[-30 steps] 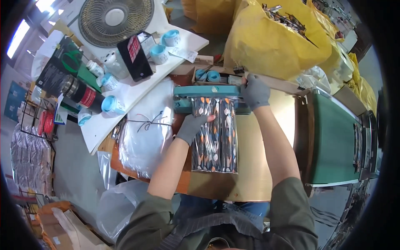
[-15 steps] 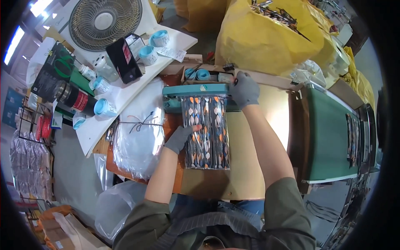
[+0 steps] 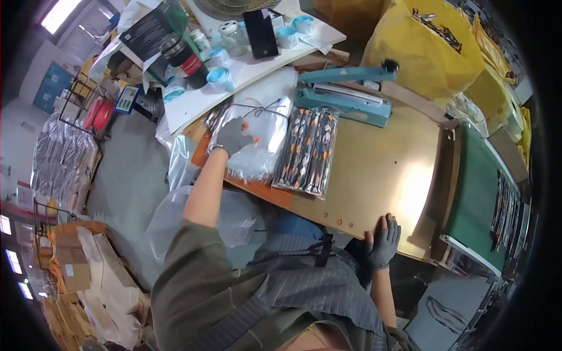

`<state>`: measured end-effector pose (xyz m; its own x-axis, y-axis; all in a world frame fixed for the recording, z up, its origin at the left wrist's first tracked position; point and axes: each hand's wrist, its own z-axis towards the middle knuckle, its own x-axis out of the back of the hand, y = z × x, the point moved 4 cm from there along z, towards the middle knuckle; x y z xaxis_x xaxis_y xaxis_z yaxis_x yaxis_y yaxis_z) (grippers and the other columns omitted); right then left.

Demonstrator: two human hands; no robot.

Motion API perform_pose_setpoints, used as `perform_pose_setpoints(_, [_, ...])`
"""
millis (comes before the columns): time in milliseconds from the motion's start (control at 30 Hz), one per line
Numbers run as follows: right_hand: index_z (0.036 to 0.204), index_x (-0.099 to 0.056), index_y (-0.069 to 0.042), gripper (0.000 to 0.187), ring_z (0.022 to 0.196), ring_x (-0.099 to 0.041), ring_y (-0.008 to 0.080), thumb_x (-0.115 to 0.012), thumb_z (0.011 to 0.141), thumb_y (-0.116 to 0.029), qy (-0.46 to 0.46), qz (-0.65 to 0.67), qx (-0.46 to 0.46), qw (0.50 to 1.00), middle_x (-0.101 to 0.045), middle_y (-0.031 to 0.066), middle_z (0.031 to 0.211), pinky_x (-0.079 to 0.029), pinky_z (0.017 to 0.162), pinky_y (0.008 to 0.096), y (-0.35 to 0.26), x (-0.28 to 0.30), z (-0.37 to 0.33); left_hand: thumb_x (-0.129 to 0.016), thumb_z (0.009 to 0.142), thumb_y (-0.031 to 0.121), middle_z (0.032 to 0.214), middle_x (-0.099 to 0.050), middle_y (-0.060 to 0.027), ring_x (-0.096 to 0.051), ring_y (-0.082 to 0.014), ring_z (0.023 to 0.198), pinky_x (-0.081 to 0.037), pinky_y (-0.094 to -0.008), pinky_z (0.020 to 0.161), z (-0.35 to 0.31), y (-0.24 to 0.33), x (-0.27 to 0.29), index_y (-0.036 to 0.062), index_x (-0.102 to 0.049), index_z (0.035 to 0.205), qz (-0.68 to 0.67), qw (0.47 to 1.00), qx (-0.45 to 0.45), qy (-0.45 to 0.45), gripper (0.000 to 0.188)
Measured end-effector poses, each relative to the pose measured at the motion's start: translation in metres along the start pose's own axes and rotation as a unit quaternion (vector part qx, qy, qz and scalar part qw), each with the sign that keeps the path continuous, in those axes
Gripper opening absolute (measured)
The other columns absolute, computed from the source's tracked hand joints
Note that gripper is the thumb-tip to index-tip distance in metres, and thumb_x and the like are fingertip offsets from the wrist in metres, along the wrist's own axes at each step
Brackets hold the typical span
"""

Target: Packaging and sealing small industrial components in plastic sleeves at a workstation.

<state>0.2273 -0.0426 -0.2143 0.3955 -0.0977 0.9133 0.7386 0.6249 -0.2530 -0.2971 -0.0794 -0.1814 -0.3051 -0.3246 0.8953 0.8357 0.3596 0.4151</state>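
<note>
My left hand [image 3: 233,138], in a grey glove with bare fingertips, is over a stack of clear plastic bags [image 3: 264,146] tied with a dark cord. Its thumb and finger are apart, with nothing visible between them. Just right of the stack lies a clear bag packed with patterned black, orange and white sticks [image 3: 307,153]; their exact kind is unclear. Behind it stands a teal bag sealer [image 3: 357,108], its arm raised. My gloved right hand [image 3: 383,241] rests at the table's front edge, fingers stretched out and holding nothing.
A white side table [image 3: 202,108] at the back left carries a phone [image 3: 261,35], a dark thermos [image 3: 186,63] and several blue tape rolls. Large yellow sacks [image 3: 404,44] stand behind the worktable [image 3: 374,169]. A green-topped surface [image 3: 477,199] is at the right.
My left hand has left the packed bag for the plastic stack. My right hand has let go of the sealer arm, now raised, and come down to the table's edge. The view has shifted.
</note>
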Motion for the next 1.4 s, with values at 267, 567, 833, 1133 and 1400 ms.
perform_pose_setpoints(267, [0.121,-0.049,0.001,0.047,0.123,-0.038,0.0382,-0.057,0.084,-0.027,0.008,0.081,-0.057,0.995,-0.045,0.0218,0.130,-0.028,0.105,0.0456,0.000,-0.005,-0.006,-0.053,0.088,0.032,0.070,-0.063,-0.0108,-0.058,-0.0195,0.062,-0.044,-0.0327,0.058,-0.005,0.055,0.035,0.0018,-0.063,0.081,-0.274,0.961,0.029,0.026,0.033])
perform_pose_setpoints(567, [0.104,-0.056,0.002,0.029,0.088,-0.056,0.0189,-0.061,0.086,-0.021,-0.189,0.601,-0.090,0.772,-0.062,0.0064,0.096,-0.045,0.076,0.0306,-0.116,0.015,0.080,-0.056,0.087,0.024,0.074,-0.059,-0.0131,-0.058,-0.0246,0.070,-0.045,-0.0346,0.066,-0.140,0.230,-0.040,0.0004,-0.060,0.086,-0.458,0.880,-0.033,-0.121,0.024])
perform_pose_setpoints(833, [0.092,-0.063,-0.002,0.022,0.071,-0.060,0.0176,-0.064,0.077,-0.018,-0.203,0.471,-0.190,0.837,-0.062,0.0080,0.076,-0.048,0.060,0.0284,-0.034,-0.012,0.095,-0.049,0.093,0.024,0.094,-0.060,-0.0089,-0.054,-0.0152,0.067,-0.044,-0.0288,0.058,-0.162,0.288,-0.013,-0.0009,-0.055,0.106,-0.781,0.535,-0.009,-0.322,0.029])
perform_pose_setpoints(1133, [0.129,-0.041,0.001,0.075,0.128,-0.034,0.0377,-0.052,0.082,-0.055,-0.067,0.197,-0.198,0.958,-0.037,0.0269,0.136,-0.027,0.106,0.0432,0.028,-0.013,0.034,-0.055,0.085,0.039,0.106,-0.059,-0.0186,-0.058,-0.0301,0.097,-0.049,-0.0416,0.077,-0.031,0.240,-0.074,0.0022,-0.054,0.114,-0.609,0.760,-0.122,-0.192,0.046])
perform_pose_setpoints(1400, [0.131,-0.041,0.000,0.072,0.133,-0.026,0.0398,-0.052,0.079,-0.049,0.073,0.044,-0.111,0.990,-0.031,0.0267,0.140,-0.016,0.110,0.0500,0.024,-0.035,0.005,-0.050,0.089,0.042,0.118,-0.052,-0.0288,-0.051,-0.0418,0.109,-0.041,-0.0430,0.092,-0.010,0.243,-0.221,-0.0053,-0.046,0.123,0.004,0.984,-0.168,0.054,0.058])
